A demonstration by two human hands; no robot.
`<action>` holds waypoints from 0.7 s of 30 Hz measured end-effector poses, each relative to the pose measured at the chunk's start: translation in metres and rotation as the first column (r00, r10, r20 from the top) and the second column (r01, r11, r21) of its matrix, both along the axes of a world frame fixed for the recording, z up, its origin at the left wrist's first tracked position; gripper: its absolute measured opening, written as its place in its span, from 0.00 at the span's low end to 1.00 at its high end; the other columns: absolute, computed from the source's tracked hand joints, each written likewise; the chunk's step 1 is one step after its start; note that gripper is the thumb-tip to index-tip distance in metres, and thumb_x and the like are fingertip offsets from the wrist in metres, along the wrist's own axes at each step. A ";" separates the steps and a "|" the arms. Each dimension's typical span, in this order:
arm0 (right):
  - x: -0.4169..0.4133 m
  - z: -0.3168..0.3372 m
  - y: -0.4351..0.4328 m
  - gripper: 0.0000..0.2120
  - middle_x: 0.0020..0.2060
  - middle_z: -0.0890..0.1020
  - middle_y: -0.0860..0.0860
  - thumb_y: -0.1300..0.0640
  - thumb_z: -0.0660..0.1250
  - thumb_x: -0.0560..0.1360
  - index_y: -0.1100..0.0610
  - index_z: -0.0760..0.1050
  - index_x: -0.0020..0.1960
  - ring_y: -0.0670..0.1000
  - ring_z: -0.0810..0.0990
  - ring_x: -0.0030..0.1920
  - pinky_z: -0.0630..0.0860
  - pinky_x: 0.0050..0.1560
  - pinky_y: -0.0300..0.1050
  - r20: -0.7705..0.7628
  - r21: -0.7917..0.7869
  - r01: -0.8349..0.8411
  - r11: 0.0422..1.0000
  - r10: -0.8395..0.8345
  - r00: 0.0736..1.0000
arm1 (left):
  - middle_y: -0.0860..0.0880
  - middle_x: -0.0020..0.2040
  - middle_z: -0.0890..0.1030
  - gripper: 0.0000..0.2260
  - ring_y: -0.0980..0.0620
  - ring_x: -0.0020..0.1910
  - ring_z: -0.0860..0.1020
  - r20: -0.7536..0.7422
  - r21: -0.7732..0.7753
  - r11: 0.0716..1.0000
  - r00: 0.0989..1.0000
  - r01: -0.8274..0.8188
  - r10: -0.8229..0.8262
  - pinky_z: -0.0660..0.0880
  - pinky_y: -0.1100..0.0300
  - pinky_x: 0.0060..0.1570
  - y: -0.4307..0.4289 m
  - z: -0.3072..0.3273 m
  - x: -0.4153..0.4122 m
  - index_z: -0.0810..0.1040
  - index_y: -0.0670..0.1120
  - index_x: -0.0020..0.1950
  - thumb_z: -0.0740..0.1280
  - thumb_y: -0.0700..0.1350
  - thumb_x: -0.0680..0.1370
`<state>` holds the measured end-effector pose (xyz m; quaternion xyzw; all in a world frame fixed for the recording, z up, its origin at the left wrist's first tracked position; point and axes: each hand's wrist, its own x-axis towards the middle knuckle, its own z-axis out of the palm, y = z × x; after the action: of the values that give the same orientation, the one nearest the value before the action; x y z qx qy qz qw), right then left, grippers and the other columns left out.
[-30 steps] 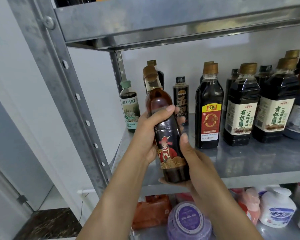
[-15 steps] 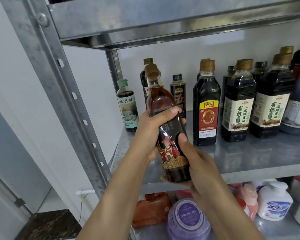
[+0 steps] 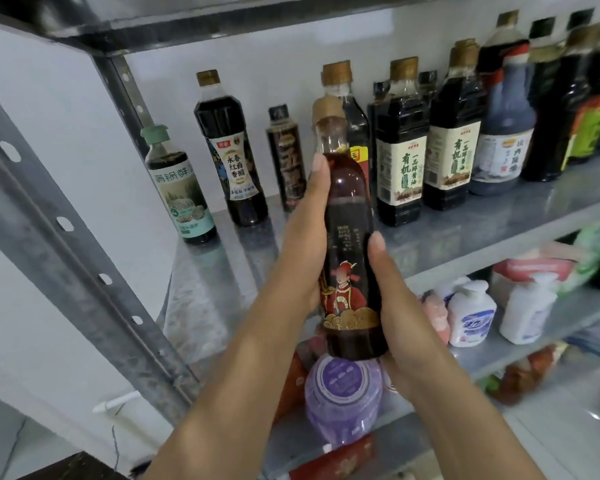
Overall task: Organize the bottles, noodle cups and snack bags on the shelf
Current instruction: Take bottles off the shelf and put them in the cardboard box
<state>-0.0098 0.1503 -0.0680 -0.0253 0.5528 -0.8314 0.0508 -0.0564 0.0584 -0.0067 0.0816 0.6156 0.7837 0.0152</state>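
Left hand (image 3: 305, 237) and right hand (image 3: 399, 306) both wrap round the dark illustrated bottle (image 3: 350, 244), holding it upright just in front of the metal shelf (image 3: 465, 230) of sauce bottles (image 3: 399, 150)

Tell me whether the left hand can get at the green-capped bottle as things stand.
Probably not yet: the left hand grips the held bottle. The way to the green-capped bottle looks free otherwise.

The light is soft, even and a little dim; shadows are weak. The metal shelf (image 3: 482, 216) has a dull sheen, the upper shelf (image 3: 222, 15) is dark underneath. The bottles (image 3: 589, 98) at the right edge are blurred. The wide lens tilts the upright post (image 3: 66, 244).
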 end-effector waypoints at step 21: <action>0.088 0.011 0.249 0.29 0.44 0.85 0.59 0.33 0.59 0.76 0.56 0.81 0.57 0.59 0.84 0.41 0.82 0.46 0.59 0.116 -0.106 0.361 0.926 -0.349 0.930 | 0.43 0.55 0.82 0.27 0.47 0.53 0.81 0.142 0.169 0.838 0.828 0.519 -0.542 0.79 0.52 0.56 0.252 -0.001 0.046 0.77 0.41 0.67 0.56 0.61 0.82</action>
<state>0.0779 0.3993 -0.0573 0.1116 0.4920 -0.8601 -0.0763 -0.0102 0.3105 -0.0078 0.1775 0.5151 0.7888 0.2844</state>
